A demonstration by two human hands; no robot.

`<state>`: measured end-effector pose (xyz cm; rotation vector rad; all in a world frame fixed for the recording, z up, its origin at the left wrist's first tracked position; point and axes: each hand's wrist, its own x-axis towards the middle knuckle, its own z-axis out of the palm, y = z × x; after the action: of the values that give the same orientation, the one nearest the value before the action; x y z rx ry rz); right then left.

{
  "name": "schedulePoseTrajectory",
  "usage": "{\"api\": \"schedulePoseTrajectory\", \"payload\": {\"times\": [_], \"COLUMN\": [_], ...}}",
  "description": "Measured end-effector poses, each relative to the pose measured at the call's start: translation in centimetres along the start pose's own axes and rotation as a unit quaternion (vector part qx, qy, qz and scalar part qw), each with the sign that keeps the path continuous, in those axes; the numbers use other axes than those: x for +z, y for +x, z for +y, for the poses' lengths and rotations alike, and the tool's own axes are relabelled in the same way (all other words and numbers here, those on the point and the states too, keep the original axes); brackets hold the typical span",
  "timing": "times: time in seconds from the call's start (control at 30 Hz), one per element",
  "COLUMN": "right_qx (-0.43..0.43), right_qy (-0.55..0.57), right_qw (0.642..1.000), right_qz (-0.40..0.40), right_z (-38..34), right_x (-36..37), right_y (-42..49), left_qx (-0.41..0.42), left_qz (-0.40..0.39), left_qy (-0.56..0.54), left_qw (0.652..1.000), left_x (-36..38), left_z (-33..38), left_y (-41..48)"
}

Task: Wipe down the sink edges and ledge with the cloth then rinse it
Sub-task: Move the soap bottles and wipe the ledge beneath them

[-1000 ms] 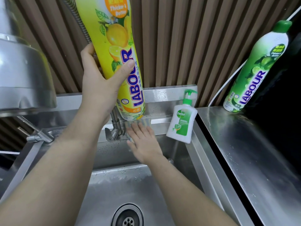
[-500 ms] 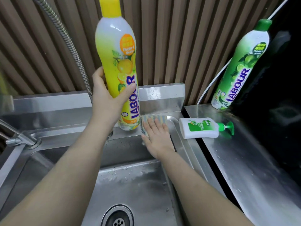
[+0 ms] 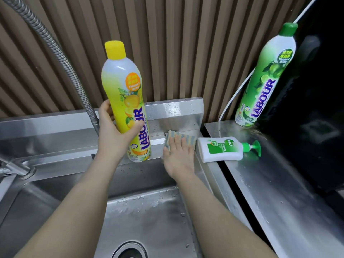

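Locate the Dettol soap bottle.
Head view, right of centre: the Dettol bottle lies on its side at the sink's right rim, beside the cloth under the right hand.

Bringing the yellow LABOUR dish-soap bottle [image 3: 128,108] down in the left hand [image 3: 115,135], from high and close to the camera to low beside the sink ledge [image 3: 157,142], base now at the ledge's front edge. Sliding the striped cloth [image 3: 183,137] rightward under the flat right hand [image 3: 178,157], away from the foot of the metal hose [image 3: 65,66] and into the ledge's right corner. Leaving the Dettol hand-soap bottle [image 3: 221,148] lying on its side on the steel counter [image 3: 270,192], pump pointing right, rather than standing at that corner as a second ago.
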<state>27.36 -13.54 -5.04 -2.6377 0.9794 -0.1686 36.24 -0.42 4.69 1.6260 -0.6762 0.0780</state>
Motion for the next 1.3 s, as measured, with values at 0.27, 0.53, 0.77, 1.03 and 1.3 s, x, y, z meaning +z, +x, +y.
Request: {"api": "schedulePoseTrajectory", "payload": {"times": [0.27,0.53,0.77,1.03,1.3], "right_qx": [0.166,-0.335,-0.048,-0.209,-0.447], "right_qy": [0.716,-0.017,0.061,-0.091,-0.165], "right_qw": [0.665,0.936,0.96,0.916,0.852], "right_qz": [0.131,0.11,0.269,0.33,0.218], "right_z": [-3.2,-4.9,-4.3,-3.1,-7.0], "right_x": [-3.2,0.9,-0.7,-0.4,0.9], "right_y": [1.7,3.7,6.6,7.5,6.9], "left_qx": [0.02,0.017,0.001,-0.009,-0.005], "left_qz": [0.005,0.006,0.013,0.005,0.019], "left_qy": [0.068,-0.005,-0.049,-0.066,-0.062], "left_qw": [0.998,1.0,0.999,0.998,0.998], "left_x": [-2.1,-4.8,-7.6,-9.8,-11.6], "left_z": [0.8,1.6,1.7,1.5,1.5], "left_y": [-1.1,-2.1,-3.7,-4.5,-6.2]}}
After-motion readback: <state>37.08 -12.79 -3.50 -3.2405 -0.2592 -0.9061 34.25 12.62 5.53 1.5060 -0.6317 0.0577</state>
